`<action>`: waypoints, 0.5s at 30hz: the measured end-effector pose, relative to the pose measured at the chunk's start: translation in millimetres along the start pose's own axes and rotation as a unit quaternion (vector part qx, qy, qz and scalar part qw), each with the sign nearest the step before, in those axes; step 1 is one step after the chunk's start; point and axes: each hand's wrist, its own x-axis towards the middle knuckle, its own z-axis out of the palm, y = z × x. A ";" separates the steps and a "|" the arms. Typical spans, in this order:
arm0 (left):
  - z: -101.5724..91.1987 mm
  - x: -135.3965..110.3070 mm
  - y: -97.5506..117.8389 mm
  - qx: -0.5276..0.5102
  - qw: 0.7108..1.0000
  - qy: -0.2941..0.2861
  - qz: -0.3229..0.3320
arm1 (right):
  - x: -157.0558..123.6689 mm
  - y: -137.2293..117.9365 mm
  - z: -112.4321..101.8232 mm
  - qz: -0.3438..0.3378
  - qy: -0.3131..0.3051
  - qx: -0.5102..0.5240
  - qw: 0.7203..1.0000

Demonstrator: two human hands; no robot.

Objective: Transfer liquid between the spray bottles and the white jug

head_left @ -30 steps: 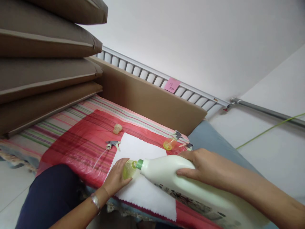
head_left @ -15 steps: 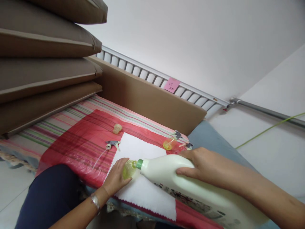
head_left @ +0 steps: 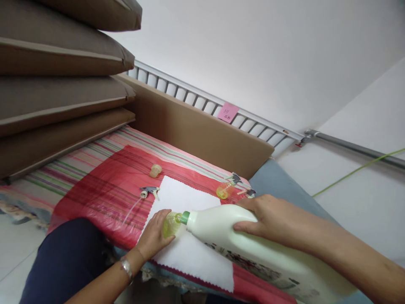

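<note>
Left hand (head_left: 158, 231): curled round the left side of the small bottle (head_left: 171, 226), thumb on the near side; looks like a steadying hold that leaves the mouth free.
Small bottle: above left part of the white cloth (head_left: 204, 253), mouth toward the right; can't tell if its base rests there.
Right hand (head_left: 268, 217): clasped over the shoulder of the big pale bottle (head_left: 218, 228), thumb on the left; probably gripped this near the neck to control the tip.
Big pale bottle: tipped, body running to near right, neck pointing left; what bears its base is unclear.
Green spout (head_left: 185, 217): at the small bottle's mouth; touching or inside, can't tell.
Loose trigger head (head_left: 149, 191): left of the cloth, tube toward near left; seemingly parked clear of the hands.
Clear cap (head_left: 155, 170): far left, beyond the trigger head.
Second small bottle (head_left: 223, 191): far right, trigger top apparently fitted.
Red plastic sheet (head_left: 101, 194): under the cloth, presumably against drips.
</note>
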 end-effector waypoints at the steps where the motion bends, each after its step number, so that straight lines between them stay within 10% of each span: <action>1: 0.0 0.0 0.0 0.001 1.000 0.000 0.001 | 0.1 -0.3 -0.3 0.000 0.001 -0.004 1.000; 15: 1.3 -0.4 -1.4 -0.012 1.000 0.010 -0.003 | 0.9 -1.9 -1.9 0.003 -0.001 -0.009 1.000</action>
